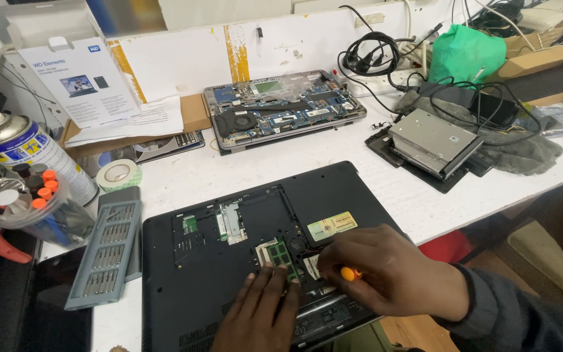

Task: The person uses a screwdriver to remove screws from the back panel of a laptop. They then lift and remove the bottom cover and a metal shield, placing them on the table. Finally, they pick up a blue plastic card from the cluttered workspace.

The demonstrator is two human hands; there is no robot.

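While a black plastic laptop base (229, 274) lies upside down at the bottom centre of the frame with its service bay uncovered, a green memory module (280, 253) is seen seated in the open bay. The left hand (259, 316) is laid flat, fingers spread, on the casing just below the module; the right hand (386, 274) is closed around an orange-tipped screwdriver (348, 274) beside it. A slip of the tip could scratch the exposed board or loosen a small screw into the bay, and pressure from the flat hand could flex the casing. To the left, a grey bit tray (105, 254) is set. Farther back, a second opened laptop (281, 107) with its blue circuit board exposed is shown at upper centre.
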